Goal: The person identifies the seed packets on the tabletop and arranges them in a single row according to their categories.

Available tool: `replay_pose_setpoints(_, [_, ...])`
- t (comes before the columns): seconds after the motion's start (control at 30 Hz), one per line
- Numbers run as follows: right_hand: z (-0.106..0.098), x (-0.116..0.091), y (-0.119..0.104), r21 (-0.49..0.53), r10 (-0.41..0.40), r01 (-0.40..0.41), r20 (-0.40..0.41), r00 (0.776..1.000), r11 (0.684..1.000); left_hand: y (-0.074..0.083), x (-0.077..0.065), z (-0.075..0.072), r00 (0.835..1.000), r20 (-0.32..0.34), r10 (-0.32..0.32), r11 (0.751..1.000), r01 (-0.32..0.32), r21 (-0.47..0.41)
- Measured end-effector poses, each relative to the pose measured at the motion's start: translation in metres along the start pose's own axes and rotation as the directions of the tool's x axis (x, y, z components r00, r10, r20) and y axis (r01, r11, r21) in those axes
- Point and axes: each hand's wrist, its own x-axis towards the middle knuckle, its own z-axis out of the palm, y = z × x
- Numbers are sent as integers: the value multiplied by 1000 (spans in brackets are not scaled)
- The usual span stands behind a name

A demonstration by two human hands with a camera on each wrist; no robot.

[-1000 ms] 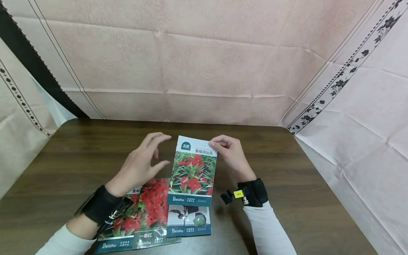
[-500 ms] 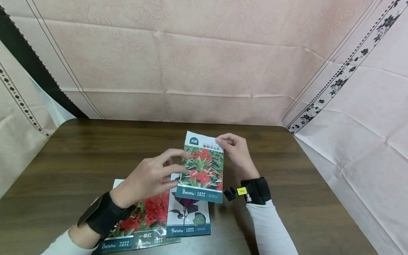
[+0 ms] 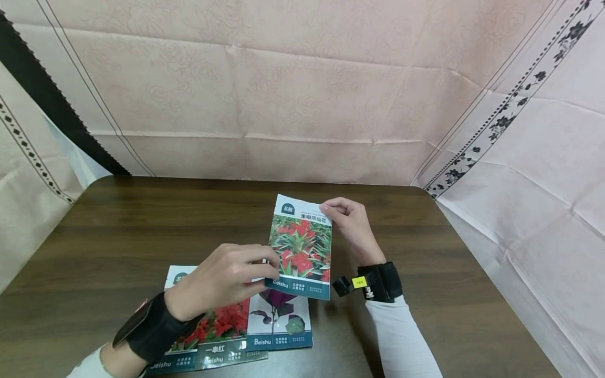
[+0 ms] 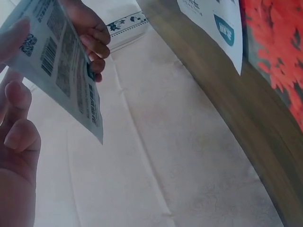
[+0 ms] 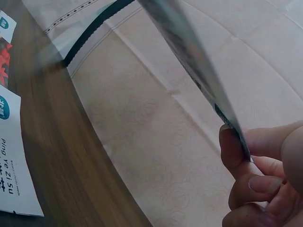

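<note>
A seed packet (image 3: pixel 302 241) with red flowers and green leaves is held up above the table in the head view. My right hand (image 3: pixel 348 228) pinches its upper right corner between thumb and fingers; the right wrist view shows that grip (image 5: pixel 258 175) with the packet nearly edge-on. At the packet's lower left edge my left hand (image 3: pixel 231 275) has curled fingers in front. In the left wrist view, its thumb (image 4: pixel 14 40) lies over the printed back with the barcode. Below, a packet with a dark purple plant (image 3: pixel 279 317) overlaps a red-flower packet (image 3: pixel 231 320) on the table.
The wooden table (image 3: pixel 454 294) has rounded far corners. Behind it hangs a pale patterned cloth (image 3: pixel 302 94), with a floral-bordered cloth (image 3: pixel 534 210) at the right. Another packet (image 3: pixel 177 275) lies at the left, partly under my left forearm.
My right hand has carried the packet slightly right and away, then held it still. My left hand has moved right and down to the packet's lower left edge, and its fingers have closed there.
</note>
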Motion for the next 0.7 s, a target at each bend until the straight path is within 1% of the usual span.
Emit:
replay_pose_setpoints(0.2, [-1,-1,-1,-6,-2,2,20,1000,1000,2,1,3,1000,4,13,998,-13,-61])
replay_pose_setpoints(0.3, [-7,0,-1,-48,18,-16,47,999,999,3,0,5,1000,20,2,997,-1,-76])
replay_pose_setpoints(0.43, [-21,2,1,-150,24,-7,109,994,989,6,-2,8,995,90,-51,996,57,-67])
replay_pose_setpoints(0.53, [-29,2,1,-223,13,21,149,989,975,8,-2,12,987,140,-75,996,82,-45])
replay_pose_setpoints(0.63, [-35,2,1,-280,19,32,176,984,959,11,-2,16,989,141,-49,998,55,-42])
replay_pose_setpoints(0.7, [-38,1,1,-313,29,35,196,980,949,13,-1,19,992,122,-20,998,27,-57])
